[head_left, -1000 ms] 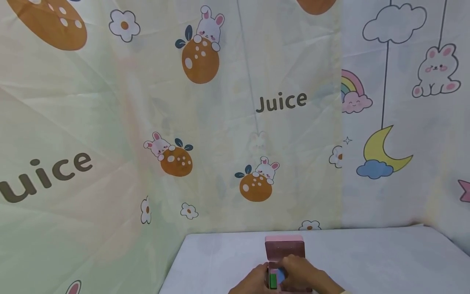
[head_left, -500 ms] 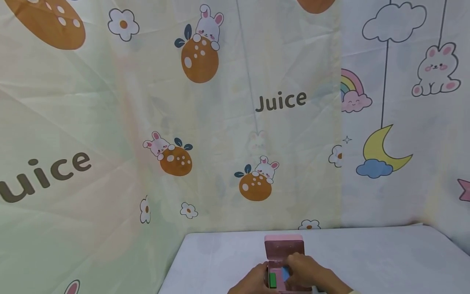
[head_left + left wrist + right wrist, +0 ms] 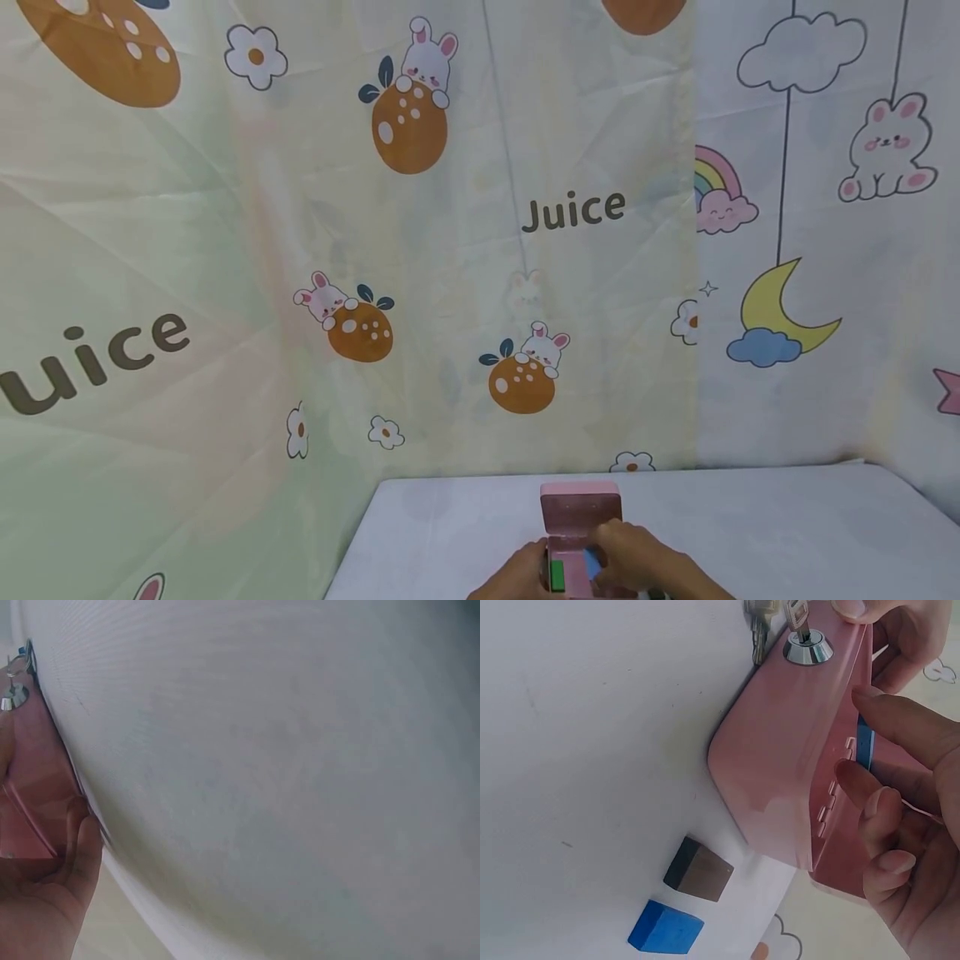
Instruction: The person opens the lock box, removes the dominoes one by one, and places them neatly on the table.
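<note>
A pink metal box [image 3: 573,567] stands on the white table with its lid [image 3: 581,512] raised. My left hand [image 3: 517,573] grips the box's left side, thumb over the front rim in the right wrist view and fingers along the outer wall in the left wrist view. Inside the box, a green block [image 3: 557,575] lies by the left wall. My right hand [image 3: 633,554] reaches in over the right side and pinches a blue block [image 3: 865,742] between thumb and fingertip. The box's right interior is hidden behind that hand in the head view.
A silver lock [image 3: 808,646] with a key in it sits on the box's front, and another key [image 3: 759,626] hangs beside it. On the table right of the box lie a brown block [image 3: 699,870] and a second blue block [image 3: 666,928]. Printed curtains [image 3: 450,250] surround the table.
My right hand has shifted right inside the box with the blue block, moving it away from the green one. My left hand keeps its grip on the box.
</note>
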A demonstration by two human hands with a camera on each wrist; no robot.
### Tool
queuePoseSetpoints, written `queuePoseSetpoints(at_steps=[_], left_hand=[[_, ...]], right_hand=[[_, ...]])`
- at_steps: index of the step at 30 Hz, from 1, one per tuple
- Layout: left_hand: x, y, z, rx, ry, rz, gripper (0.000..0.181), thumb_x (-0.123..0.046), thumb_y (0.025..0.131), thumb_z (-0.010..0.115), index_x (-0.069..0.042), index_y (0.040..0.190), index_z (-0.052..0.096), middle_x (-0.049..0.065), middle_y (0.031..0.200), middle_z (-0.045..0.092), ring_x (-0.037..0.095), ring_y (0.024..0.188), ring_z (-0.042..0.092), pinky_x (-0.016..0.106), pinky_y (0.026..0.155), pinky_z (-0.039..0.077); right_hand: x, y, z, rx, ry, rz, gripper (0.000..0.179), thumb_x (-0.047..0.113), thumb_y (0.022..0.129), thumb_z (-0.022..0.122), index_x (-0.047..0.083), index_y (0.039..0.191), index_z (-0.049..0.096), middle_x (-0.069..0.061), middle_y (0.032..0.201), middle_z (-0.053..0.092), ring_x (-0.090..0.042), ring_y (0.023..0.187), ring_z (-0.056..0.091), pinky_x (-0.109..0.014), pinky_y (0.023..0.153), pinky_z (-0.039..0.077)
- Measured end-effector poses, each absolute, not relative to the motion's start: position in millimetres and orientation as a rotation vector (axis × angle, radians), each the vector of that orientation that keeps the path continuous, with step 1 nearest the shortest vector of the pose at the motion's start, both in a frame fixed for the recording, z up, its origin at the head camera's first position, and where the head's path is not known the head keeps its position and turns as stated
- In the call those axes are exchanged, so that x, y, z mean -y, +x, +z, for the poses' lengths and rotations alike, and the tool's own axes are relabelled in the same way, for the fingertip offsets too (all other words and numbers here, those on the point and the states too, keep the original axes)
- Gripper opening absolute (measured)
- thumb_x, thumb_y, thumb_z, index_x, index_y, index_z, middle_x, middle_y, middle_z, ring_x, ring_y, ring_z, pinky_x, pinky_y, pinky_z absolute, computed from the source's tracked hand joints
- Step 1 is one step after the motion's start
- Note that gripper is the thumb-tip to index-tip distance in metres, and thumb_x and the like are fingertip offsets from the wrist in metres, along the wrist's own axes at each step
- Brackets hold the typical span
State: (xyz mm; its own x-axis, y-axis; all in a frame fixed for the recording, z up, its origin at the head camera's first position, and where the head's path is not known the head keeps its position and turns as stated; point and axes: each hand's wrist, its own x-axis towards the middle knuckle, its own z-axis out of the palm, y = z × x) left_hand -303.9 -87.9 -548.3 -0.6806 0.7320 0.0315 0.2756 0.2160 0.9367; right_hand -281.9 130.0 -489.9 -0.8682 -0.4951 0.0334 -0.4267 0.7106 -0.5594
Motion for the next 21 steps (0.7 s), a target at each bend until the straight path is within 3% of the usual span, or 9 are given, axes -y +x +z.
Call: queuePoseSetpoints(at_steps=[5,11,21], left_hand=[[88.1,-302.9,-549.7,-2.01,0.922,1.496,0.054,-0.024,0.083,0.074,-0.026,0.13,0.049,-0.005,0.112,0.067,0.014,0.097,0.066,0.024,0.08,0.051],[89.9,-305.2,-546.5,-2.079,0.935,1.476,0.06,-0.026,0.08,0.076,-0.02,0.131,0.047,-0.003,0.112,0.066,0.013,0.097,0.065,0.023,0.079,0.051],[89.3,-304.3,-547.1,-2.144,0.987,1.459,0.06,-0.027,0.079,0.077,-0.015,0.13,0.048,-0.001,0.109,0.066,0.012,0.093,0.065,0.024,0.077,0.051]], right_hand=[[-131.8,-278.4,-489.1,-2.774,-0.757,-0.914,0.049,0.019,0.067,0.085,0.022,0.112,0.066,0.012,0.07,0.056,-0.008,0.061,0.05,-0.026,0.057,0.044],[-136.2,-283.3,-484.8,-2.816,-0.757,-0.743,0.031,0.023,0.07,0.082,0.012,0.096,0.07,0.011,0.064,0.052,-0.006,0.057,0.047,-0.024,0.051,0.038],[-141.9,-281.9,-487.5,-2.83,-0.733,-0.737,0.032,0.022,0.068,0.083,0.01,0.095,0.07,0.01,0.063,0.05,-0.007,0.057,0.045,-0.025,0.05,0.036]])
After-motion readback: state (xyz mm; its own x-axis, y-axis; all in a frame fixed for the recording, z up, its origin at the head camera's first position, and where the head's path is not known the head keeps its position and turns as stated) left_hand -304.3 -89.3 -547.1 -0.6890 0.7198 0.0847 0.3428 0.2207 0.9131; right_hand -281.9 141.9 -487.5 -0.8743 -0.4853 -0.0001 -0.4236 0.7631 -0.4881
